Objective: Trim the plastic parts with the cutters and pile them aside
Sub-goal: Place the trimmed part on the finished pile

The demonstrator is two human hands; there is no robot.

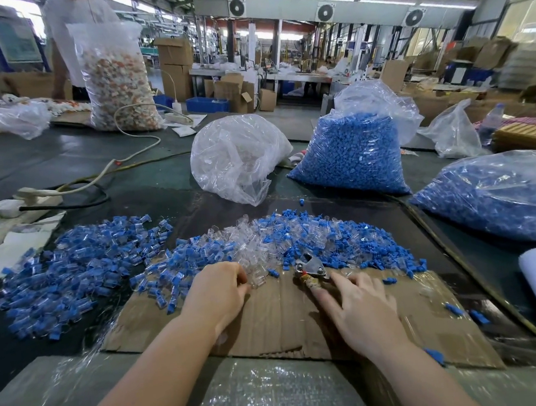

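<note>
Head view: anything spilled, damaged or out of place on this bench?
A few blue parts lie scattered on the right of the cardboard sheet, away from the main pile. The sheet's near edge is torn and ragged. Nothing else stands out.

1. Two bare forearms enter from the bottom edge of the head view, one on each side.
2. No sleeves show anywhere along either forearm; both are uncovered up to the edge of the picture.
3. The left hand (pixel 217 292) wears no glove, ring or band.
4. The right hand (pixel 366 311) is likewise ungloved, with no ring showing.
5. Neither wrist carries a watch or bracelet.
6. Fingernails, where they show, look short and unpainted.
</note>
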